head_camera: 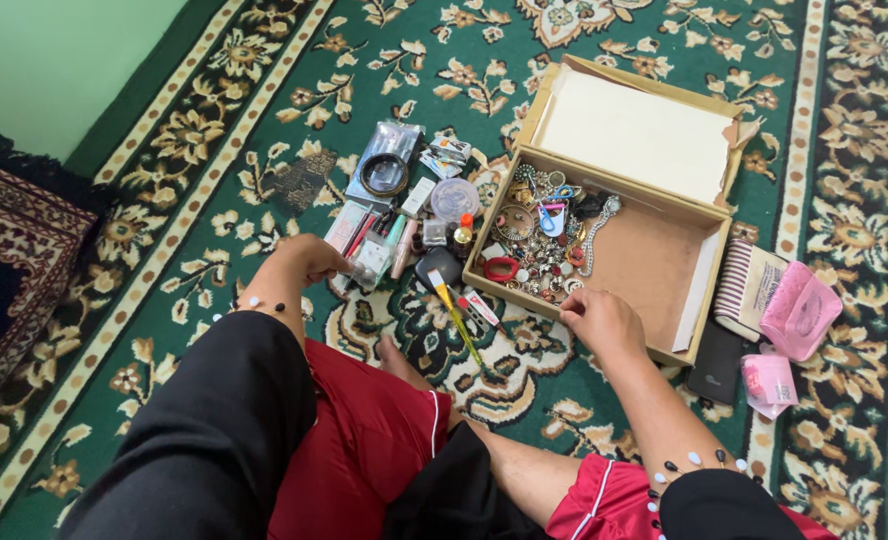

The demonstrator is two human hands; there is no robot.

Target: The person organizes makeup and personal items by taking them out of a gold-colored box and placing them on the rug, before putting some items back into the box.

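Observation:
An open cardboard box [654, 265] lies on the green patterned carpet, its lid [634, 130] folded back. A heap of jewellery [539, 235] fills the box's left half. My right hand [602, 322] rests on the box's near edge, fingers curled; whether it holds anything I cannot tell. My left hand [309, 258] reaches to a cluster of small cosmetic tubes [379, 245] left of the box, fingers closed around a small pale item there. A yellow-handled brush [454, 310] lies between the hands.
A clear packet with a dark round bangle [385, 172] and a round clear lid [455, 198] lie behind the cosmetics. Right of the box are a striped pouch [749, 285], pink packets [799, 310] and a dark phone [716, 365]. A dark rug [14, 250] lies left.

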